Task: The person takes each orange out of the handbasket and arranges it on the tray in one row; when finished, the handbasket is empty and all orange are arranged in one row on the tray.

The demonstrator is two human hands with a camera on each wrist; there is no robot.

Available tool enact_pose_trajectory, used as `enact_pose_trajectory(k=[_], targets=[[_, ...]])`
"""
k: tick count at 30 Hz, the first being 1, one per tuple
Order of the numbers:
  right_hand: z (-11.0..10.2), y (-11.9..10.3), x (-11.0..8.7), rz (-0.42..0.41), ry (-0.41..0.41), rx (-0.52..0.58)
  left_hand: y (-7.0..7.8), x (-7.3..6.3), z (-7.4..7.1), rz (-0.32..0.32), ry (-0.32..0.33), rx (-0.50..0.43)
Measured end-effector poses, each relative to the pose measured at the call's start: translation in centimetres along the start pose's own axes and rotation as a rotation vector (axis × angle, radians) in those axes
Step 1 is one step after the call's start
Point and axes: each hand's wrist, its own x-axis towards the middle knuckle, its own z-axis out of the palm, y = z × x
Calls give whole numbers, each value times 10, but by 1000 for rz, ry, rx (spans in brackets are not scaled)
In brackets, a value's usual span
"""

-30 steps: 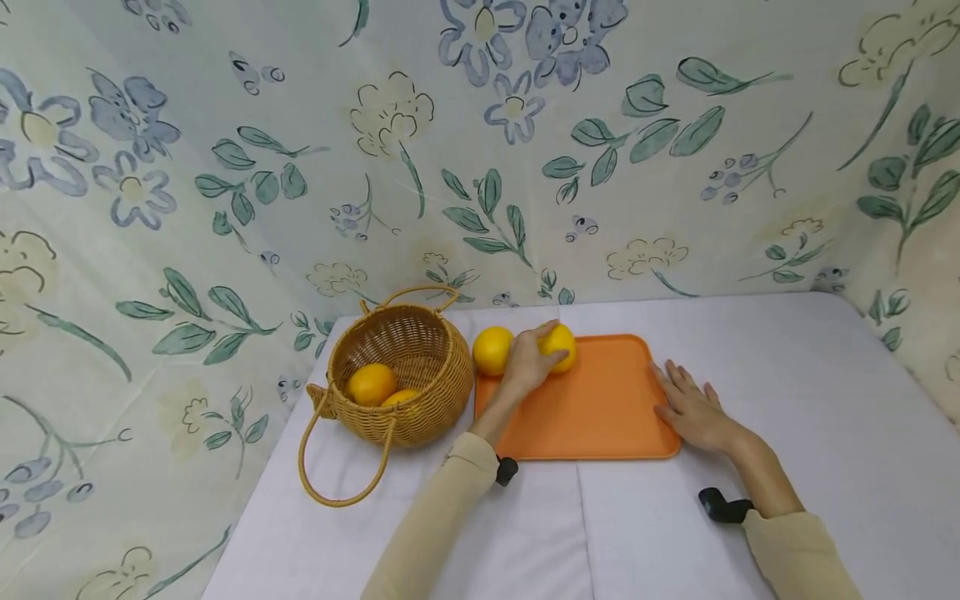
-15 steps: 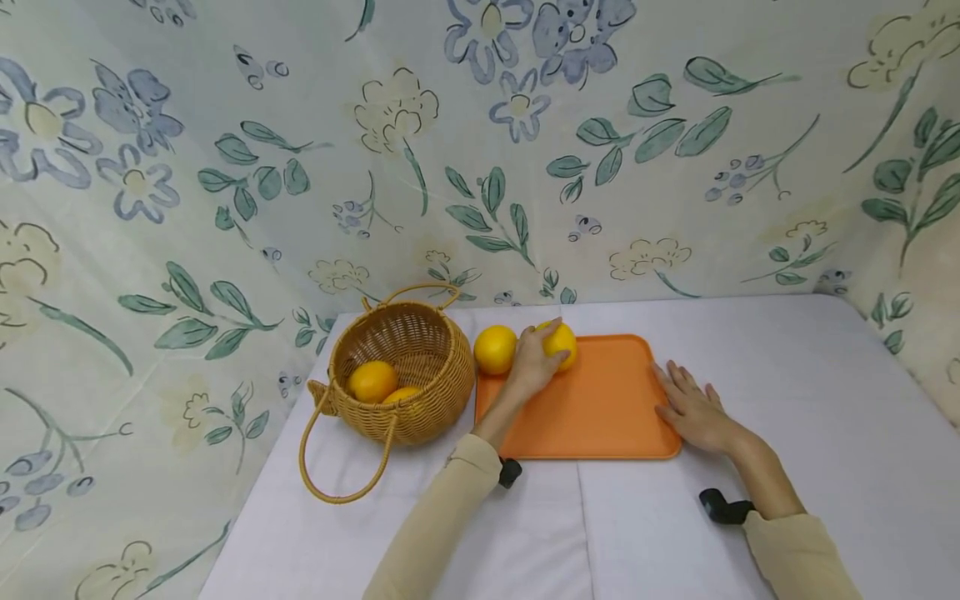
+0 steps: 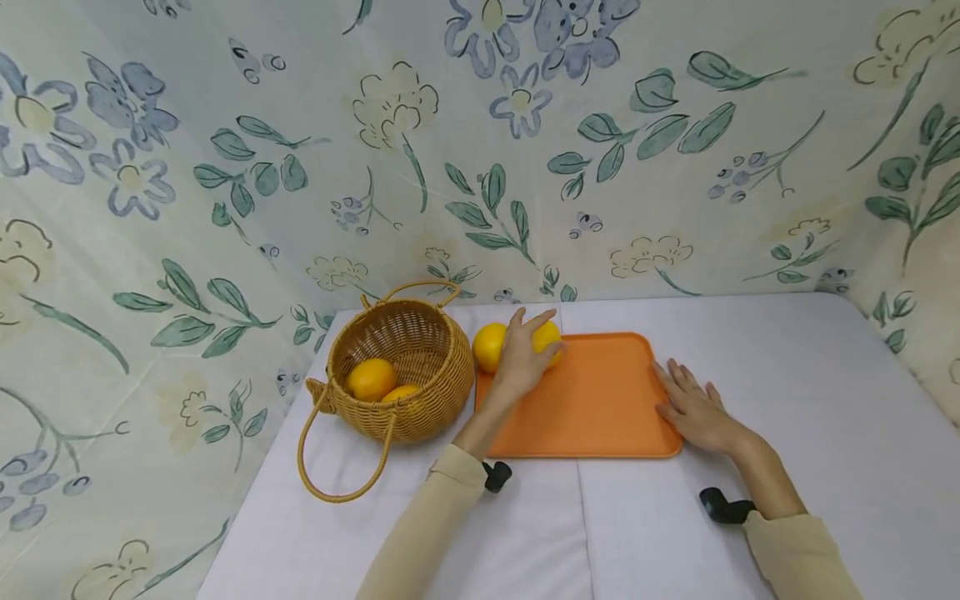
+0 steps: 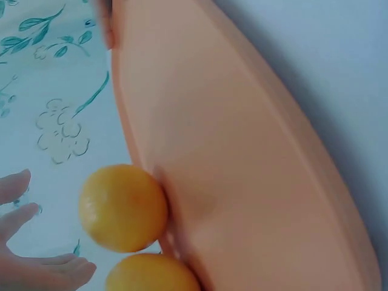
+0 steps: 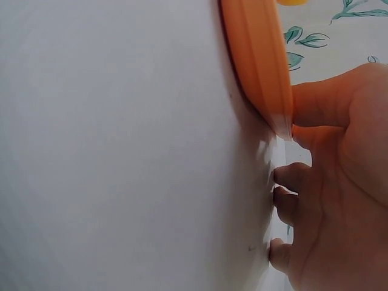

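1. Noting movement since the frame half a second earlier: finding the inner yellow fruit point(image 3: 547, 337) shifted leftward, nearer its neighbour, and the left grip point(image 3: 521, 362) shifted the same way, now showing fingers spread wider.
2. Locating the inner yellow fruit and the outer yellow fruit point(image 3: 487, 347) at the far left corner of the orange tray point(image 3: 600, 408), lying close together; not being able to confirm contact between them.
3. Observing the left grip spread and pinching nothing; seeing a clear gap between its fingers and both fruit in the left wrist view.
4. Observing the right grip point(image 3: 697, 417) extended flat at the tray's right edge; seeing the thumb touching the rim and the other fingertips reaching the tabletop point(image 3: 765, 350); judging this as steadying.
5. Recording two more fruit inside the wicker basket point(image 3: 442, 408), just beside the tray: viewing one basket fruit point(image 3: 371, 380) plainly and another basket fruit point(image 3: 402, 392) partly hidden by the rim.
6. Assessing progress as partial: counting two fruit on the tray, two in the basket; judging the positioning of the tray pair as nearly finished; not determining from these views any need for shifting the basket pair.
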Motion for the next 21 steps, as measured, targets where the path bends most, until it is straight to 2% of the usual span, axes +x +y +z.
enact_pose_trajectory(k=[6, 10, 13, 15, 19, 21], targets=[[2, 0, 1, -4, 1, -5, -2, -10, -32, 36, 46, -91], [3, 0, 2, -8, 2, 7, -1, -24, -60, 82, 83, -121], [3, 1, 2, -10, 5, 14, 1, -38, -87, 129, 99, -100], [3, 1, 2, -10, 7, 12, 1, -49, -106, 136, 106, -87], [3, 1, 1, -6, 6, 7, 1, -72, -146, 106, 101, -24], [2, 1, 0, -8, 7, 6, -1, -80, -165, 87, 90, 28]])
